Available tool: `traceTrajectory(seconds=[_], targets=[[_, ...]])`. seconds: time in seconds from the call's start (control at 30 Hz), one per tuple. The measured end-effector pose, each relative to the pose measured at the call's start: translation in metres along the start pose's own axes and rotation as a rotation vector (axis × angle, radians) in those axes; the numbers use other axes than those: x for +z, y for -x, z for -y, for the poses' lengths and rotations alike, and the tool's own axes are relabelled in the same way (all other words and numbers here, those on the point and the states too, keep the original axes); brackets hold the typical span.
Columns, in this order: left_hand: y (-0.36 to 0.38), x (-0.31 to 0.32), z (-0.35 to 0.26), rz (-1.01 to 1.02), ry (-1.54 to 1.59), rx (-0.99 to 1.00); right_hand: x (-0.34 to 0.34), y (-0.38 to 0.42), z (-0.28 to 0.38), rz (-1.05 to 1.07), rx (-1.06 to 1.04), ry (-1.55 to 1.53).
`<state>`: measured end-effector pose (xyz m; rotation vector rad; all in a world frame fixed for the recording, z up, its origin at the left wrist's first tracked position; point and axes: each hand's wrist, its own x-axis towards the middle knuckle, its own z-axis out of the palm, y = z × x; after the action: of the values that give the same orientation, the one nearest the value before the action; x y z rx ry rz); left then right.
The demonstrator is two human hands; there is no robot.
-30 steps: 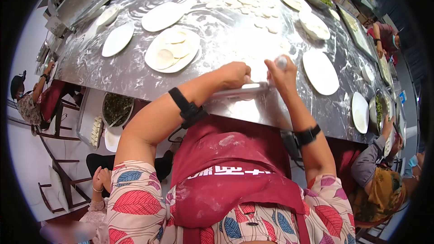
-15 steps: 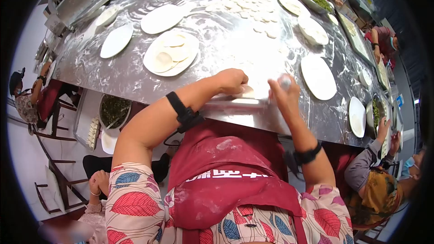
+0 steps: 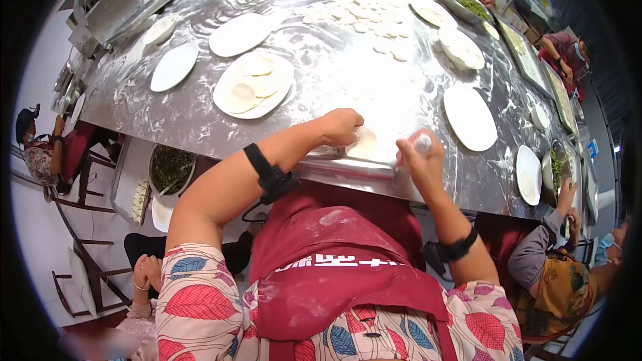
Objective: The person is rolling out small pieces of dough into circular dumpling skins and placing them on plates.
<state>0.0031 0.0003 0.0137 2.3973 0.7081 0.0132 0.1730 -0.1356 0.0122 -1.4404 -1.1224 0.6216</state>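
My left hand (image 3: pixel 341 127), fingers curled and closed, grips the edge of a thin round dough wrapper (image 3: pixel 363 144) lying on the floured steel table (image 3: pixel 221 135). To the right, my right hand (image 3: pixel 422 159) is closed around a rolling pin; its pale end (image 3: pixel 422 141) shows at the top of the fist. Motion blurs the lower fingers and the rest of the pin there. A shiny horizontal bar-like band lies just below the wrapper, close to the table edge. Left of my hands, a white oval plate (image 3: pixel 226 101) bears several flat wrappers (image 3: pixel 265 85).
Several small dough pieces (image 3: pixel 378 19) lie farther back. White plates (image 3: pixel 470 119) stand on both sides. A bowl of green filling (image 3: pixel 556 168) is at the right edge, another (image 3: pixel 172 168) below the table's left. Co-workers sit or stand around, one in a grey sleeve (image 3: pixel 531 251) at right.
My right hand and the pin have come toward me. The shiny band has shifted nearer the table edge, exposing more of the wrapper. My left hand stays on the dough, slightly lower.
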Motion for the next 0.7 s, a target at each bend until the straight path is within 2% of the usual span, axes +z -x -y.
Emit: traceTrajectory(seconds=[0.07, 0.17, 0.27, 0.33, 0.37, 0.43, 0.47, 0.57, 0.6, 0.63, 0.7], targets=[[0.003, 0.005, 0.001, -0.011, 0.034, -0.018, -0.001, 0.011, -0.001, -0.019, 0.011, -0.045], [-0.001, 0.001, -0.005, 0.016, 0.049, -0.042, 0.015, -0.035, 0.003, -0.043, -0.056, 0.043], [-0.011, 0.002, -0.006, -0.012, 0.095, -0.078, 0.027, -0.061, -0.008, -0.023, -0.068, -0.066], [-0.008, -0.004, -0.011, 0.046, 0.101, -0.109, 0.017, -0.043, -0.004, -0.034, -0.064, 0.005], [-0.006, 0.001, -0.007, 0.009, 0.104, -0.088, 0.01, -0.028, -0.002, -0.036, -0.059, 0.044], [-0.004, 0.009, 0.006, -0.06, 0.098, -0.046, -0.001, 0.007, 0.0, -0.023, 0.013, 0.023], [0.0, 0.006, 0.004, -0.005, 0.143, -0.085, -0.002, 0.017, 0.002, -0.004, 0.016, -0.077], [0.005, 0.003, -0.006, 0.057, 0.114, -0.058, 0.005, -0.007, 0.002, -0.044, 0.002, 0.014], [0.003, 0.003, -0.008, 0.028, 0.112, -0.073, 0.01, -0.024, 0.005, -0.05, -0.053, 0.056], [-0.001, 0.001, -0.011, -0.008, 0.11, -0.087, 0.017, -0.038, 0.008, -0.045, -0.011, 0.053], [-0.01, 0.001, -0.012, -0.042, 0.11, -0.085, 0.027, -0.058, -0.002, -0.028, -0.047, -0.049]])
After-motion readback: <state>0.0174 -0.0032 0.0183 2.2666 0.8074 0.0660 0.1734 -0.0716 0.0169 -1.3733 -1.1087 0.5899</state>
